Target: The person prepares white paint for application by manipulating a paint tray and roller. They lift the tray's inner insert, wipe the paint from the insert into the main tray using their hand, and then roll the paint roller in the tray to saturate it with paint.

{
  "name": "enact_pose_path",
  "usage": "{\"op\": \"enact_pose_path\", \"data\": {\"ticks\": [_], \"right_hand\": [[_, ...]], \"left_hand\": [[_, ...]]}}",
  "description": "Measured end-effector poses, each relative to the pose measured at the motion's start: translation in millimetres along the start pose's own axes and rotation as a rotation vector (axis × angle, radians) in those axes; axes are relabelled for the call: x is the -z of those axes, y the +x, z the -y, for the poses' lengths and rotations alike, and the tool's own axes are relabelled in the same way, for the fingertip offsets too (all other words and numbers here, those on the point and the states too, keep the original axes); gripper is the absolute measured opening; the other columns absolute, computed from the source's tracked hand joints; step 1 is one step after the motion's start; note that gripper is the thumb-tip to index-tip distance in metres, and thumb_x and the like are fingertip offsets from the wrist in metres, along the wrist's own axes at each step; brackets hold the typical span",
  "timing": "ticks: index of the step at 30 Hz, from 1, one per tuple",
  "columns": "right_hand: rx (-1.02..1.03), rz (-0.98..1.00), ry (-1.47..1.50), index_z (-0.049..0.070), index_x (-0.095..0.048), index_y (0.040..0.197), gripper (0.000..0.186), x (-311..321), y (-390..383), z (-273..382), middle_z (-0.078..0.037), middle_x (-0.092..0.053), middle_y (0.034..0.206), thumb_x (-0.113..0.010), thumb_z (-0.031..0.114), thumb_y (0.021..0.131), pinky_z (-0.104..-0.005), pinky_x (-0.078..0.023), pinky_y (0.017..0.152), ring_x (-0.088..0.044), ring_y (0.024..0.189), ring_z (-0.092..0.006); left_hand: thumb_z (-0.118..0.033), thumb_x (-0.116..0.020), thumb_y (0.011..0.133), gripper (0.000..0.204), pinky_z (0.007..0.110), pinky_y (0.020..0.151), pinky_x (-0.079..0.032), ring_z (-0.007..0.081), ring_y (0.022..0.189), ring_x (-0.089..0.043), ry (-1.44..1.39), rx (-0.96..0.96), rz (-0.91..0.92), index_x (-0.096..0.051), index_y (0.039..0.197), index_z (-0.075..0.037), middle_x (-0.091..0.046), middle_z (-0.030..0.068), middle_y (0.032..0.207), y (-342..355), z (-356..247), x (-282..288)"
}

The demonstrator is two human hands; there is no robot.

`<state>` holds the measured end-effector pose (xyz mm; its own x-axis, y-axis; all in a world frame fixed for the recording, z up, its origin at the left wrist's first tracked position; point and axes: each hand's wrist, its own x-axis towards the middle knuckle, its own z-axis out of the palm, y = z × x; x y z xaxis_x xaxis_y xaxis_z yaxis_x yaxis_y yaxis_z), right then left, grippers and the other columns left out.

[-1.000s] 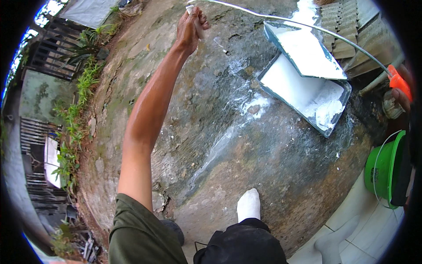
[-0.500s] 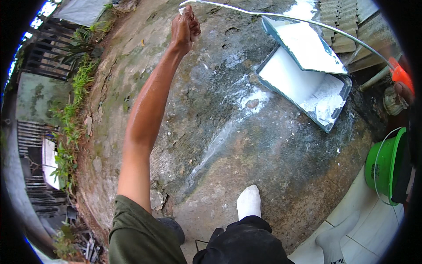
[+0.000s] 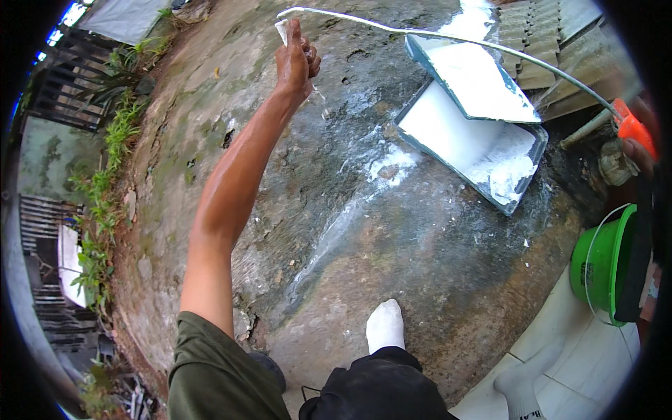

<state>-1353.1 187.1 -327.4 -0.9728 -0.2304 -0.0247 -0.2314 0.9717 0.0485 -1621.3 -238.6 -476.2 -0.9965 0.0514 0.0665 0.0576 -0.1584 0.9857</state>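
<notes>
Since half a second ago the left hand (image 3: 295,64) has shifted a little lower and to the right against the ground, with the arm stretched out as before. Its fingers are clenched around the far end of a long pale pole (image 3: 448,39), beside a small white scrap (image 3: 282,31) at the thumb. The pole's long axis runs in a bent arc from that end, at the top middle of the view, across to the right edge, where it meets an orange handle (image 3: 633,129). The right hand (image 3: 638,150) shows only as fingertips by that handle; whether it is closed cannot be told. Under the pole lie two paint trays (image 3: 483,133) coated white, on stained concrete ground (image 3: 392,252). A green bucket (image 3: 600,269) stands at the right, on pale tiles (image 3: 581,364).
</notes>
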Motion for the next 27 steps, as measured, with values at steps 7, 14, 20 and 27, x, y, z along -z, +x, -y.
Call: {"op": "enact_pose_path", "data": {"ticks": [7,14,20,27], "right_hand": [[-0.042,0.073,0.002,0.000,-0.053,0.112,0.040,23.6,-45.5,24.5,-0.018,-0.061,0.086,-0.054,0.039,0.101,-0.0432,-0.050,0.072,-0.063,0.080,-0.0316],[-0.124,0.130,-0.033,0.000,-0.055,0.107,0.042,72.5,-93.3,16.9,-0.017,-0.062,0.080,-0.053,0.041,0.101,-0.0437,-0.051,0.067,-0.065,0.074,-0.0317],[-0.214,0.152,-0.036,0.000,-0.054,0.102,0.039,112.6,-151.6,5.3,-0.016,-0.060,0.074,-0.052,0.039,0.100,-0.0438,-0.051,0.062,-0.063,0.067,-0.0306],[-0.559,-0.086,-0.253,0.010,-0.053,0.127,0.048,93.9,-264.6,12.6,-0.020,-0.065,0.099,-0.067,0.038,0.092,-0.0471,-0.051,0.074,-0.066,0.093,-0.0341]], "left_hand": [[-0.052,-0.051,0.101,0.043,0.028,0.045,-0.023,0.0081,0.046,-0.028,0.177,-0.227,0.128,-0.045,0.070,-0.023,-0.033,-0.0075,0.056,41.6,46.9,39.5],[-0.044,-0.059,0.099,0.076,0.023,0.050,-0.025,0.0053,0.057,-0.031,-0.133,-0.328,0.289,-0.022,0.158,-0.014,-0.036,-0.0060,0.079,73.2,35.5,30.6],[-0.045,-0.050,0.103,0.048,0.029,0.046,-0.015,0.0057,0.048,-0.019,-0.260,0.024,0.102,-0.032,0.066,-0.020,-0.021,-0.0064,0.059,34.5,-18.3,-89.7],[-0.046,-0.052,0.103,0.031,0.024,0.046,-0.019,0.0038,0.050,-0.024,-0.304,-0.221,0.410,-0.056,0.114,-0.017,-0.028,-0.0077,0.064,-54.1,-75.5,-193.4]]}}
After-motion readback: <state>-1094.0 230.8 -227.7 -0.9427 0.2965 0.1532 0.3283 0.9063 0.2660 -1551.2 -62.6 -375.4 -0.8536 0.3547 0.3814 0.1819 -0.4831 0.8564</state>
